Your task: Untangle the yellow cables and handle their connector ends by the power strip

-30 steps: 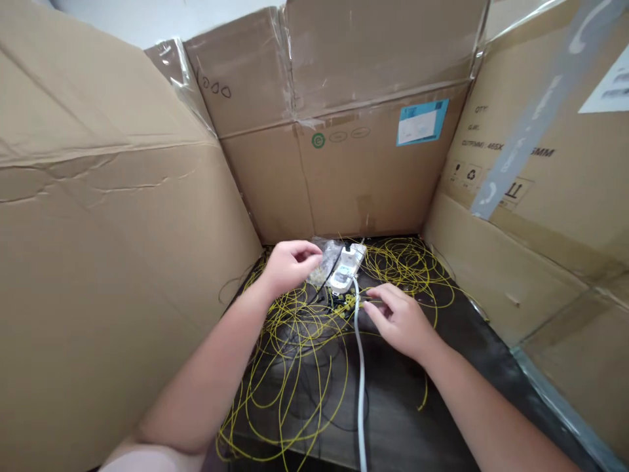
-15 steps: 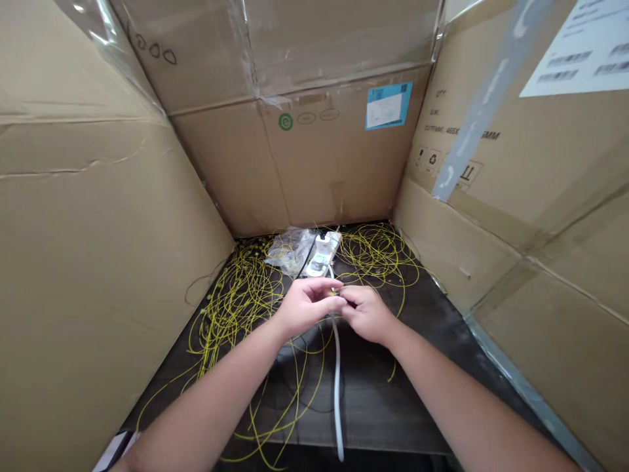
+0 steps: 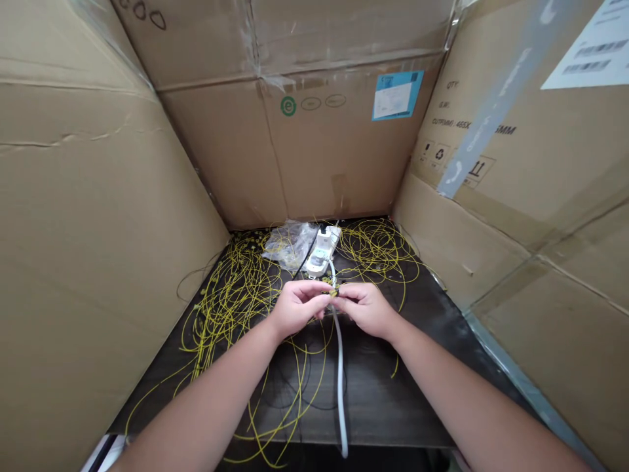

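My left hand and my right hand meet above the middle of a dark table. Both are closed in a pinch on a small yellow and black connector at the end of a thin yellow cable. Loose coils of yellow cable lie spread under and around my hands. Behind my hands lies a white power strip, and its white cord runs toward the table's front edge. A clear plastic bag with small yellow parts rests to the left of the strip.
Tall cardboard boxes wall the table in on the left, back and right. More yellow cable coils lie at the back right. Some cable loops hang over the front edge.
One second ago my left hand was at the plastic bag and my right hand lay on the cables. Both came together in front of the power strip and now pinch the connector.
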Demonstrator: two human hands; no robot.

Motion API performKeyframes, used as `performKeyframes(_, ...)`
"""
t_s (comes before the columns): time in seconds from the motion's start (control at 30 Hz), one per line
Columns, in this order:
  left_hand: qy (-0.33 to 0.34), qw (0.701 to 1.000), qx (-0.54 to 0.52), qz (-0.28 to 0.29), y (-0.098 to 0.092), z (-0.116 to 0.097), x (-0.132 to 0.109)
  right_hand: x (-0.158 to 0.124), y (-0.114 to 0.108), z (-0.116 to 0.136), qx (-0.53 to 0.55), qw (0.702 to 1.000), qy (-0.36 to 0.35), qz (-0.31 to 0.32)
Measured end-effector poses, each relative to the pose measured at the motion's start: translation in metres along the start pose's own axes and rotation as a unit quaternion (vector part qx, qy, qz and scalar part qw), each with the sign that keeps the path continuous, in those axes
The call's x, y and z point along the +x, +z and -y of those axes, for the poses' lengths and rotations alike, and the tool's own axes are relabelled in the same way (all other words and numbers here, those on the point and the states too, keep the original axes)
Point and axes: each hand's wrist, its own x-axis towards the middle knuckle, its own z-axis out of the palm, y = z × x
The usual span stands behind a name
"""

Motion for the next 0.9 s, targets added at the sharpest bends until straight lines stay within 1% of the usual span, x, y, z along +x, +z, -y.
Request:
performKeyframes(0.07, 0.014, 0.999, 0.039, -0.028, 0.001, 0.003, 0.001, 0.000, -0.001, 0.001, 0.022, 0.999, 0.023, -0.003)
performKeyframes(0.13, 0.046, 0.996, 0.067, -0.032, 0.002, 0.004, 0.002, 0.000, -0.002, 0.001, 0.045, 0.998, 0.044, 0.020)
performKeyframes(0.2, 0.085, 0.992, 0.089, -0.007, 0.002, 0.004, 0.003, 0.000, -0.002, -0.002, 0.054, 0.996, 0.056, 0.054)
performKeyframes(0.27, 0.114, 0.988, 0.098, 0.036, 0.001, 0.003, 0.004, -0.001, -0.001, -0.006, 0.051, 0.994, 0.065, 0.076)
performKeyframes(0.37, 0.127, 0.985, 0.087, 0.078, 0.001, 0.003, 0.005, -0.001, 0.002, -0.011, 0.046, 0.993, 0.066, 0.082)
performKeyframes(0.47, 0.125, 0.984, 0.098, 0.085, 0.002, 0.003, 0.004, 0.000, 0.004, -0.012, 0.018, 0.997, 0.031, 0.063)
performKeyframes(0.57, 0.118, 0.984, 0.118, 0.068, 0.004, 0.003, 0.003, 0.001, 0.006, -0.011, -0.027, 0.999, 0.005, 0.039)
performKeyframes(0.7, 0.114, 0.983, 0.141, 0.023, 0.007, 0.004, 0.003, -0.001, 0.008, -0.007, -0.051, 0.998, 0.013, 0.022)
performKeyframes(0.8, 0.117, 0.982, 0.147, -0.019, 0.006, 0.006, 0.005, -0.003, 0.006, -0.003, -0.021, 0.999, 0.023, 0.011)
performKeyframes(0.9, 0.106, 0.983, 0.144, -0.044, 0.006, 0.008, 0.007, -0.003, 0.003, 0.001, 0.032, 0.998, 0.046, 0.024)
